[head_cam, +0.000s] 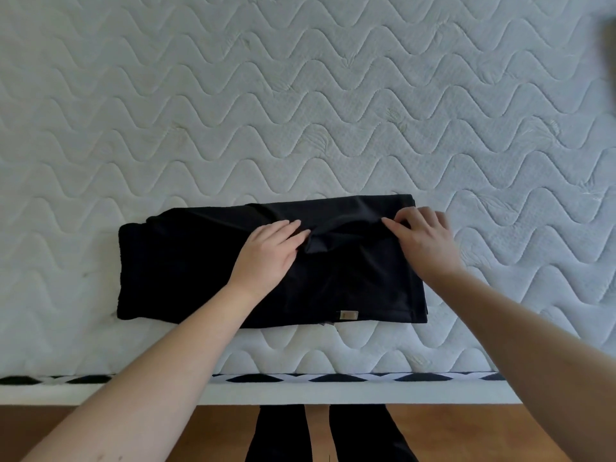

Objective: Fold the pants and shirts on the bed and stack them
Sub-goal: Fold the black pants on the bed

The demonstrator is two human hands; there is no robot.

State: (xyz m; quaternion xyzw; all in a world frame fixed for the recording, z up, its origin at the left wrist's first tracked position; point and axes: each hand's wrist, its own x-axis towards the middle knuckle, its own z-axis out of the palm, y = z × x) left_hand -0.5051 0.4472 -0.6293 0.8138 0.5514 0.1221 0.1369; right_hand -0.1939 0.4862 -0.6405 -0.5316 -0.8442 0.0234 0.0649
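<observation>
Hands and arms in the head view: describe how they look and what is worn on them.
Both arms are bare to the edge of the picture, with no sleeves. The left hand and right hand wear no gloves; no rings, watch or bracelets show. Nails are short and unpainted.

White quilted mattress (300, 95) fills most of the view, wavy stitch pattern, some small leaf motifs. Black-and-white diamond trim band (333, 377) along its near edge, plain white side panel (300, 393) below. Brown wooden floor (116, 428) nearest. Blurred dark shape (608, 45) far right. Soft even light.
</observation>
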